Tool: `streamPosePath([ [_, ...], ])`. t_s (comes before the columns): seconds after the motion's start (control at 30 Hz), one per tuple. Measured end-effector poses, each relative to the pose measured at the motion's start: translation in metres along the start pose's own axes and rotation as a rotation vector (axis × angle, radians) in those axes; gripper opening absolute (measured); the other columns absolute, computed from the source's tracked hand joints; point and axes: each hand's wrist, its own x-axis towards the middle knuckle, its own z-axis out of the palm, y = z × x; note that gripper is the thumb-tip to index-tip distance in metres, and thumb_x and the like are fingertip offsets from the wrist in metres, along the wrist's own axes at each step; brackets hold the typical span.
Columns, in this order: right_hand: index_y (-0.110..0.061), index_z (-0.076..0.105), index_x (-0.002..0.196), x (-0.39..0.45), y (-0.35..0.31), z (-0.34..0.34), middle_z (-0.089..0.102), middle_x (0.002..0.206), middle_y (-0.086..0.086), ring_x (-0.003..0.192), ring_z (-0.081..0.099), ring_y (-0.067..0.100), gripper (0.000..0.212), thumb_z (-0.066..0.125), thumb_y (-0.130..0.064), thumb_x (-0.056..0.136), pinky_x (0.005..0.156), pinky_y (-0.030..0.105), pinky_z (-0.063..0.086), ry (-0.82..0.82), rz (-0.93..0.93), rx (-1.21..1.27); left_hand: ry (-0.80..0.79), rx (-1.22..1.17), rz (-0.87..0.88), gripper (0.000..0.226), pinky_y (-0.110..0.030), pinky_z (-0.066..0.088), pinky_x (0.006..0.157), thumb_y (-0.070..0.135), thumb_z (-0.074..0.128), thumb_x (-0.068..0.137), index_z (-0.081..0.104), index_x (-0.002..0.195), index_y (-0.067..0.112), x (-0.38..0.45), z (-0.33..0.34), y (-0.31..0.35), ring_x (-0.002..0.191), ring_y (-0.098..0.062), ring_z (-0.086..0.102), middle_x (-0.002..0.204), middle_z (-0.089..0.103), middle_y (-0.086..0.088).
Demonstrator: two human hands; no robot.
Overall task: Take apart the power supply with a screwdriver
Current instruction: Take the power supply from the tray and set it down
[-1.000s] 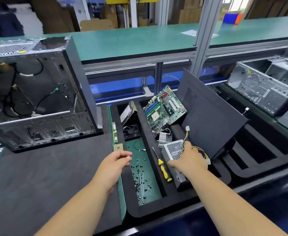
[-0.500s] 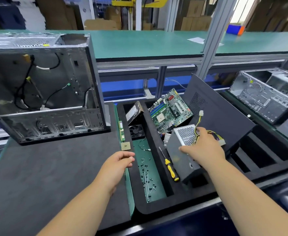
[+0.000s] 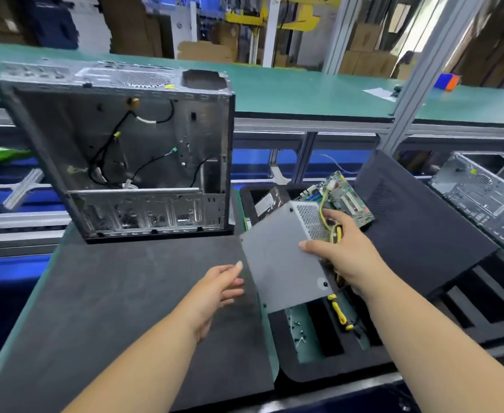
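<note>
Beside the stripped grey steel computer case, the boxy grey metal power supply has been lifted out of the black foam tray — gripped by the right hand, carried toward the spread left hand. The yellow-handled screwdriver is left in the tray — unscrewing not yet begun.

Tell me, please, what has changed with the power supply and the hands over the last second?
The right hand has lifted the power supply out of the foam tray and swung it left, toward the black mat. The left hand stays open, now just beside it. The screwdriver still lies in the tray, and the computer case is unmoved.
</note>
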Motion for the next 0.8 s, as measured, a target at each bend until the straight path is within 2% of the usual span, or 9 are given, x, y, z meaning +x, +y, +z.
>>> streamPosePath([
  [0.13, -0.034, 0.055, 0.132, -0.005, -0.016, 0.06, 0.066, 0.121, -0.008, 0.106, 0.068, 0.018, 0.097, 0.088, -0.039, 0.041, 0.096, 0.041, 0.054, -0.158, 0.004, 0.184, -0.057, -0.276, -0.071, 0.068, -0.037, 0.044, 0.102, 0.058, 0.062, 0.074, 0.059, 0.129, 0.019, -0.009, -0.035, -0.006, 0.107, -0.023, 0.062, 0.121, 0.067, -0.003],
  [0.2, -0.029, 0.056, 0.131, -0.006, -0.018, 0.089, 0.073, 0.108, -0.008, 0.097, 0.072, 0.016, 0.096, 0.089, -0.031, 0.041, 0.085, 0.036, 0.059, -0.239, 0.042, 0.322, -0.045, -0.385, -0.067, 0.066, -0.045, 0.043, 0.106, 0.06, 0.059, 0.076, 0.062, 0.129, 0.021, -0.015, -0.056, -0.01, 0.115, -0.023, 0.065, 0.125, 0.068, -0.003],
  [0.3, -0.03, 0.055, 0.126, -0.008, -0.016, 0.129, 0.076, 0.102, -0.005, 0.086, 0.074, 0.013, 0.086, 0.088, -0.027, 0.046, 0.067, 0.023, 0.056, -0.353, 0.109, 0.434, 0.038, -0.485, -0.097, 0.068, -0.045, 0.051, 0.095, 0.063, 0.064, 0.073, 0.066, 0.125, 0.019, -0.023, -0.091, -0.017, 0.112, -0.027, 0.067, 0.123, 0.069, -0.009],
  [0.43, -0.031, 0.053, 0.132, -0.008, -0.008, 0.17, 0.068, 0.125, 0.003, 0.118, 0.063, 0.025, 0.097, 0.085, -0.053, 0.044, 0.104, 0.047, 0.048, -0.477, 0.261, 0.417, 0.091, -0.467, -0.112, 0.065, -0.043, 0.055, 0.088, 0.067, 0.07, 0.07, 0.074, 0.115, 0.021, -0.031, -0.134, -0.022, 0.112, -0.03, 0.067, 0.123, 0.069, -0.01],
  [0.53, -0.022, 0.059, 0.129, -0.006, 0.001, 0.197, 0.067, 0.126, 0.003, 0.122, 0.059, 0.027, 0.079, 0.077, -0.061, 0.062, 0.111, 0.052, 0.04, -0.501, 0.354, 0.466, 0.149, -0.388, -0.138, 0.063, -0.043, 0.055, 0.088, 0.066, 0.077, 0.06, 0.077, 0.106, 0.024, -0.034, -0.161, -0.023, 0.107, -0.029, 0.069, 0.118, 0.072, -0.008],
  [0.6, -0.016, 0.059, 0.128, -0.003, 0.01, 0.213, 0.068, 0.119, 0.003, 0.111, 0.063, 0.023, 0.052, 0.072, -0.041, 0.085, 0.108, 0.047, 0.044, -0.436, 0.335, 0.449, 0.165, -0.348, -0.15, 0.057, -0.041, 0.057, 0.084, 0.064, 0.076, 0.063, 0.078, 0.103, 0.024, -0.035, -0.174, -0.024, 0.103, -0.029, 0.071, 0.114, 0.073, -0.009],
  [0.67, -0.018, 0.056, 0.125, 0.001, 0.019, 0.224, 0.068, 0.117, 0.001, 0.097, 0.063, 0.017, 0.032, 0.064, -0.012, 0.095, 0.087, 0.036, 0.051, -0.368, 0.265, 0.341, 0.171, -0.304, -0.169, 0.049, -0.036, 0.059, 0.074, 0.062, 0.072, 0.07, 0.079, 0.1, 0.025, -0.036, -0.185, -0.024, 0.097, -0.028, 0.073, 0.109, 0.075, -0.008],
  [0.73, -0.025, 0.054, 0.119, 0.003, 0.024, 0.232, 0.069, 0.113, -0.006, 0.087, 0.062, 0.015, 0.039, 0.056, 0.003, 0.093, 0.069, 0.033, 0.047, -0.332, 0.221, 0.242, 0.201, -0.279, -0.205, 0.049, -0.035, 0.058, 0.072, 0.06, 0.073, 0.072, 0.078, 0.104, 0.023, -0.035, -0.193, -0.026, 0.095, -0.027, 0.073, 0.107, 0.075, -0.007],
  [0.8, -0.028, 0.052, 0.117, 0.004, 0.028, 0.235, 0.069, 0.109, -0.011, 0.083, 0.061, 0.018, 0.046, 0.053, 0.009, 0.09, 0.069, 0.039, 0.048, -0.297, 0.187, 0.18, 0.232, -0.3, -0.221, 0.048, -0.035, 0.059, 0.07, 0.054, 0.075, 0.075, 0.075, 0.109, 0.02, -0.031, -0.2, -0.027, 0.095, -0.027, 0.074, 0.107, 0.075, -0.007],
])
